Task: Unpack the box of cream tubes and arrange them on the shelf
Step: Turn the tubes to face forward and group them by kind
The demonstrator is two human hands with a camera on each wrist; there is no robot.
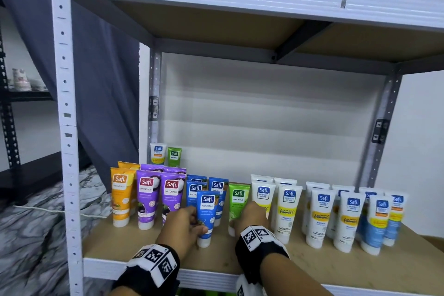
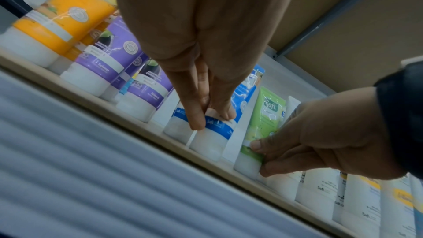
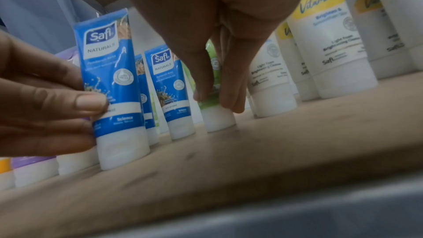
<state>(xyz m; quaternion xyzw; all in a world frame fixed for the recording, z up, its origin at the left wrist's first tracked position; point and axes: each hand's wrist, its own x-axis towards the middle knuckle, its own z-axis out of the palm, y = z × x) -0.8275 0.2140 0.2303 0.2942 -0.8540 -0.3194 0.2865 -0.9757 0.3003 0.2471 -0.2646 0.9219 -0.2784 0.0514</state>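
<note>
1. Head view. The left hand (image 1: 182, 223) pinches a blue tube (image 1: 206, 216) low on its body, just above the white cap, and the tube stands cap-down on the shelf (image 1: 312, 262), in front of the other blue tubes (image 1: 217, 197). The right hand (image 1: 252, 217) is curled round the foot of a green tube (image 1: 236, 202). Tubes are grouped by colour, which is probably why each hand works within its own colour: orange tubes (image 1: 120, 197) at the left, then purple tubes (image 1: 157, 197), blue, green and white tubes (image 1: 319, 218). Two small tubes (image 1: 165, 155) stand apart at the back. The box is not in view.

2. Left wrist view. The left hand's fingers (image 2: 194, 115) close on the blue tube's lower band; the low hold probably steadies it against tipping. The right hand's thumb and fingers pinch the green tube near its cap. Both caps stand near the shelf's front edge (image 2: 137, 122).

3. Right wrist view. The green tube's cap (image 3: 218, 120) touches the board, so it looks set down and merely being adjusted. Open board lies in front of the rows, while neighbours stand close on either side. Hands would best withdraw straight toward the front; a sideways move risks toppling a row.
</note>
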